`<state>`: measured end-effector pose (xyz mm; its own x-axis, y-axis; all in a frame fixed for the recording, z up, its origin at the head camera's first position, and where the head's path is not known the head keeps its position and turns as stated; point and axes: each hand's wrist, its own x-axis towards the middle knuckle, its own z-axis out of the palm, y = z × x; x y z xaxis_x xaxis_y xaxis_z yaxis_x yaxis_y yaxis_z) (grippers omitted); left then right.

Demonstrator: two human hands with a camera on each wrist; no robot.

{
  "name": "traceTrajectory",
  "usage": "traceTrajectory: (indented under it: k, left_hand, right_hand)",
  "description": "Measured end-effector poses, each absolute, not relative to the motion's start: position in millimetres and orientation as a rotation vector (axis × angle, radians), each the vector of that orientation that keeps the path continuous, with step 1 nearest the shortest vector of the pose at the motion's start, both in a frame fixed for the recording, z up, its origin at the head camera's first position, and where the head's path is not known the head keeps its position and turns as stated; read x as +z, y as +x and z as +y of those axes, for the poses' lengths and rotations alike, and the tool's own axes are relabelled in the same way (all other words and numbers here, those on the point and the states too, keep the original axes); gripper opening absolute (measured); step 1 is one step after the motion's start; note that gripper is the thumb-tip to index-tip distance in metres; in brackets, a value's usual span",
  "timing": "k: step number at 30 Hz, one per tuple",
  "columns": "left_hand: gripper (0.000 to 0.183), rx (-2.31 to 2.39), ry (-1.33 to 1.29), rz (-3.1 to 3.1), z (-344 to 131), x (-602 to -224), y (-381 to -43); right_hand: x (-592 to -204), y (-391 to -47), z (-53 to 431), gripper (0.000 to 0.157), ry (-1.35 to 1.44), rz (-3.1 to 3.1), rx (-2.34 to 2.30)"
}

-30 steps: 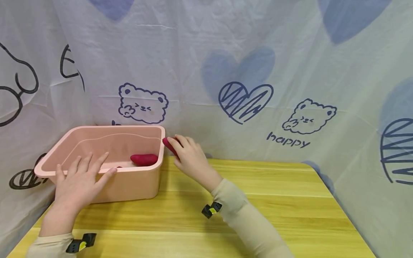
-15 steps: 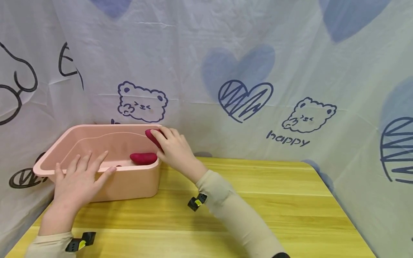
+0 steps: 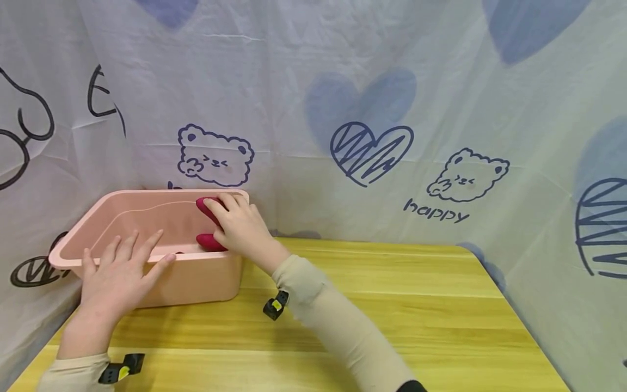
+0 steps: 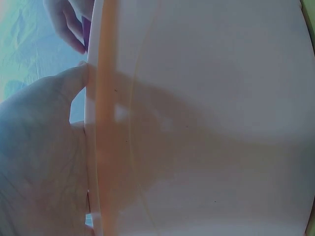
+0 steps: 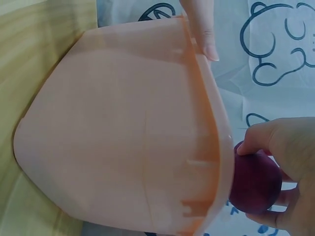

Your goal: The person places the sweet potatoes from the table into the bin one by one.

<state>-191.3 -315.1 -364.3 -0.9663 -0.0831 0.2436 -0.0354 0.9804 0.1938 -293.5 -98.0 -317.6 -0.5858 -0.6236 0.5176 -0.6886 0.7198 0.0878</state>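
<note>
A pink plastic tub [image 3: 186, 283] stands at the left of the table. My left hand [image 3: 115, 280] rests on its near rim with the fingers spread; in the left wrist view the thumb [image 4: 74, 81] lies at the rim. My right hand [image 3: 245, 228] holds a purplish-red sweet potato [image 3: 208, 210] over the right part of the tub, thumb on one side and fingers on the other. The right wrist view shows the rounded end of that sweet potato [image 5: 256, 182] just beyond the rim. Another sweet potato [image 3: 209, 243] lies inside the tub, partly hidden by the right hand.
The yellow wood-grain table [image 3: 392, 305] extends to the right of the tub. A pale cloth [image 3: 303, 109] with hearts and bear drawings hangs behind the table and along its sides. A small dark red spot [image 3: 179, 252] shows just above the near rim inside the tub.
My right hand has carried the sweet potato leftward, from outside the tub's right rim to above its inside. The left hand has stayed on the near rim.
</note>
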Motion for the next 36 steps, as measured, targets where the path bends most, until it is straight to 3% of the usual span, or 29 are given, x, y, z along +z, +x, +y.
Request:
traceTrajectory:
  k: [36]
  left_hand:
    - [0.073,-0.268,0.077,-2.863,-313.7,-365.6,-190.9]
  right_hand:
    - [-337.1,-301.0,-122.3,0.058,0.952,-2.518,0.051]
